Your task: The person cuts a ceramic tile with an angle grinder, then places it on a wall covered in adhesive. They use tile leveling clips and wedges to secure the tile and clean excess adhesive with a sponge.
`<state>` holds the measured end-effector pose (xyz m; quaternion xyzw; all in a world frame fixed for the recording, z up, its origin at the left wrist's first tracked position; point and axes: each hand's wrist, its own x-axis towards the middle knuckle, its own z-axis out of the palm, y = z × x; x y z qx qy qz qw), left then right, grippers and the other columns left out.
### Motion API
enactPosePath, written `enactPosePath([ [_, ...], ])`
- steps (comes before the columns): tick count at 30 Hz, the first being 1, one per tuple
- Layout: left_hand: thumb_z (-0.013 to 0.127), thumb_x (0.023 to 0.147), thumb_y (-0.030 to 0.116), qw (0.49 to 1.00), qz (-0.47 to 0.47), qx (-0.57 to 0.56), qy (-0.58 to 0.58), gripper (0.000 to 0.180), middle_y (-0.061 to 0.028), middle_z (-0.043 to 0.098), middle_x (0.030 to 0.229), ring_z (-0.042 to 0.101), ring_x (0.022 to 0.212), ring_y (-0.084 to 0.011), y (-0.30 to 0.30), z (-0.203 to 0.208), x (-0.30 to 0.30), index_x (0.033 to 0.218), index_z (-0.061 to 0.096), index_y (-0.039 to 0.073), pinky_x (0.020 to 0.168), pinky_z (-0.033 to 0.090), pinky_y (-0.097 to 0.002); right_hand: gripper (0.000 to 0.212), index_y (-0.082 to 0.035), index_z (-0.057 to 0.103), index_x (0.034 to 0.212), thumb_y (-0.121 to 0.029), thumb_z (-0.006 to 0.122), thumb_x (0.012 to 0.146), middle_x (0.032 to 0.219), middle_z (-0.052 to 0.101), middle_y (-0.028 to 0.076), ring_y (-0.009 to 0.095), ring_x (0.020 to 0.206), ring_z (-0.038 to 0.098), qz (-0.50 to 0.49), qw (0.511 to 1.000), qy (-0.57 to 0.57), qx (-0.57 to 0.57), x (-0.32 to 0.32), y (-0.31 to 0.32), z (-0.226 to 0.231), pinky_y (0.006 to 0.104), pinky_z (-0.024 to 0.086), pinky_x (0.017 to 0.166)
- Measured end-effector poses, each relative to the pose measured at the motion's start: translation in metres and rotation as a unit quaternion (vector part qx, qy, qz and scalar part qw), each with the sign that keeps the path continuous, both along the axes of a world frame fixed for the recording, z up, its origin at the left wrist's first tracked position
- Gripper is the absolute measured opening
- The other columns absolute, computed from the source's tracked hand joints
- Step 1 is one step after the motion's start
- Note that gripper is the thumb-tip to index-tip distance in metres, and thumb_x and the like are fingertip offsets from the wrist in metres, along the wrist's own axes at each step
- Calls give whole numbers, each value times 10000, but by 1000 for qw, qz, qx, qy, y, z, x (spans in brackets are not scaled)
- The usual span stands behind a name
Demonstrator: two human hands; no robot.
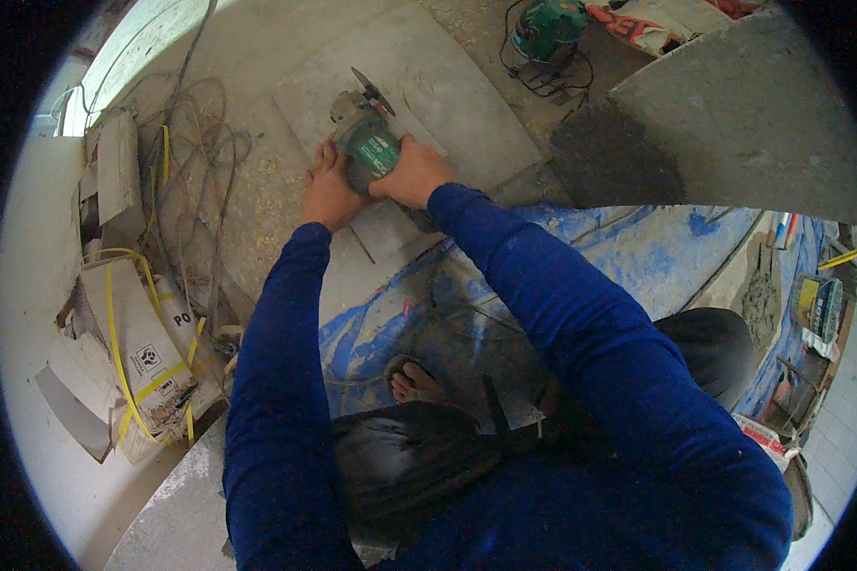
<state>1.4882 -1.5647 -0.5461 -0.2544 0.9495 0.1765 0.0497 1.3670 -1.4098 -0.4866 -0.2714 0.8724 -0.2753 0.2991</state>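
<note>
A green angle grinder (375, 152) with a thin cutting disc (372, 91) is held between my two hands over a large grey tile (467, 114). My left hand (332, 190) grips the left side of its body. My right hand (415, 173) is wrapped around the right side, fingers closed. The disc points away from me and appears tilted on edge. I cannot tell whether it touches the tile or whether it spins. Part of the grinder's rear is hidden by my hands.
Tangled cords (200, 162) lie on the dusty floor at left, beside torn cardboard boxes (138, 333) with yellow straps. Another green power tool (548, 33) stands at the far right. A grey slab (752, 105) rises at right. Blue stained sheeting (352, 328) lies near my bare foot (414, 383).
</note>
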Motion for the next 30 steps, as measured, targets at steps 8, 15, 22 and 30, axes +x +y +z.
enactPosePath([
  [8,879,682,499,1000,-10,-2,8,1081,-128,170,1717,171,1575,-380,-1,1,-1,1557,402,79,1181,258,-695,839,66,595,1219,-440,867,608,1148,697,292,426,1088,688,-1,1000,-25,-9,2,10,5,468,553,952],
  [15,879,685,506,1000,-16,0,-3,1073,-126,155,1722,141,1582,-375,-2,2,-2,1562,411,103,1196,240,-685,842,35,598,1231,-450,883,605,1151,708,271,424,1076,697,-1,1000,-18,1,2,15,1,479,566,945],
  [22,867,701,533,1000,-21,-10,-8,1150,-134,161,1719,131,1585,-376,-3,-1,-2,1618,304,127,1197,233,-683,835,19,590,1243,-435,895,612,1163,707,264,428,1075,696,-7,999,-33,-19,4,23,-3,485,568,944],
  [30,875,678,591,1000,-14,2,-16,1277,-150,159,1718,119,1589,-371,1,9,-5,1647,200,107,1212,203,-666,851,33,591,1236,-465,900,619,1161,707,262,427,1081,691,6,999,-36,-10,6,33,3,484,566,946],
])
